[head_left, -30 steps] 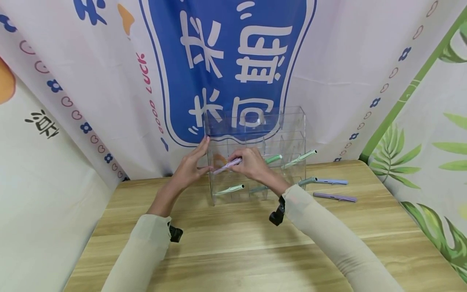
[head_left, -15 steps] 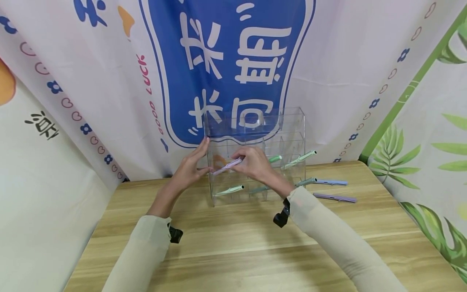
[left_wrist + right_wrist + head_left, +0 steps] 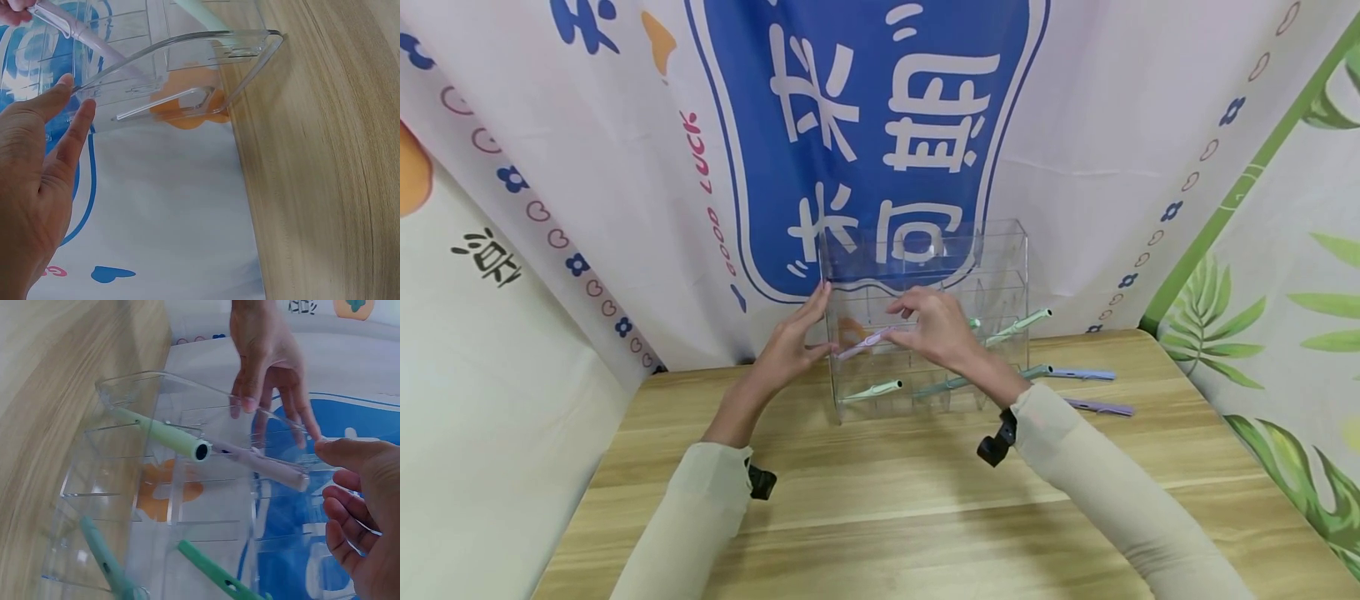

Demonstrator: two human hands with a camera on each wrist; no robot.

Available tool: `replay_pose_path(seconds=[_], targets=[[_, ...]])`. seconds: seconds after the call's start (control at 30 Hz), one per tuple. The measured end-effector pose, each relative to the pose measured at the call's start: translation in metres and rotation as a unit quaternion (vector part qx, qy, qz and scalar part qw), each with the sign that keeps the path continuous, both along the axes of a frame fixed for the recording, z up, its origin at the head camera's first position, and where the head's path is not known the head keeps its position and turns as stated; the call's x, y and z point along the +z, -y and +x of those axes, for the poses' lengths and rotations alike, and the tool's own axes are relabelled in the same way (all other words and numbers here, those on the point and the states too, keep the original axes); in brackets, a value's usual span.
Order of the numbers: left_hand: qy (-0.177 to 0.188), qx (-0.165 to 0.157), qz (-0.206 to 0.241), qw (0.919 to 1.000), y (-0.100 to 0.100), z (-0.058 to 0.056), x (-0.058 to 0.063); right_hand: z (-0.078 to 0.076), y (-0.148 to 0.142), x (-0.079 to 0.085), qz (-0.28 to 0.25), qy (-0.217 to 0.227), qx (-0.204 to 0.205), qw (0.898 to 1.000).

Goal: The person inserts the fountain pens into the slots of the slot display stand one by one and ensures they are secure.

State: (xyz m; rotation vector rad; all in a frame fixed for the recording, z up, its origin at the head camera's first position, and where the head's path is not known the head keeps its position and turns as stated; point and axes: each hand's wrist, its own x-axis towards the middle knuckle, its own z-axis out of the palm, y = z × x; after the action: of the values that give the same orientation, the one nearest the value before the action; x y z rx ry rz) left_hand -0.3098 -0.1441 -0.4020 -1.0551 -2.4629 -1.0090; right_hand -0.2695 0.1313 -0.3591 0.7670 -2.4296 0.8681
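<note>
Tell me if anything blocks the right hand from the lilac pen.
Nothing visible stands between the right hand and the lilac pen; its near end sticks out of the clear rack toward that hand.

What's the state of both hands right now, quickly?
Left hand: open, touching the side of the clear rack.
Right hand: open, holding nothing, close to the lilac pen.
</note>
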Motion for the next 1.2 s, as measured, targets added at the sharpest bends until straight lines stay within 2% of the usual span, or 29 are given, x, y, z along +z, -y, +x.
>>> replay_pose_path(seconds=[0.27, 0.63, 0.83, 1.2], targets=[[0.008, 0.004, -0.002, 1.0, 0.001, 0.002, 0.001, 0.014, -0.014, 0.013, -0.019, -0.017, 0.026, 0.999], [0.013, 0.013, -0.01, 0.9998, 0.002, 0.002, -0.001, 0.024, -0.041, 0.013, -0.025, 0.016, 0.033, 0.999], [0.016, 0.009, -0.005, 0.9998, 0.001, 0.002, 0.0, 0.028, -0.056, 0.012, -0.028, -0.009, 0.046, 0.999], [0.017, 0.013, -0.01, 0.9997, 0.0, 0.001, 0.002, 0.037, -0.094, 0.005, -0.015, -0.054, 0.105, 0.993]])
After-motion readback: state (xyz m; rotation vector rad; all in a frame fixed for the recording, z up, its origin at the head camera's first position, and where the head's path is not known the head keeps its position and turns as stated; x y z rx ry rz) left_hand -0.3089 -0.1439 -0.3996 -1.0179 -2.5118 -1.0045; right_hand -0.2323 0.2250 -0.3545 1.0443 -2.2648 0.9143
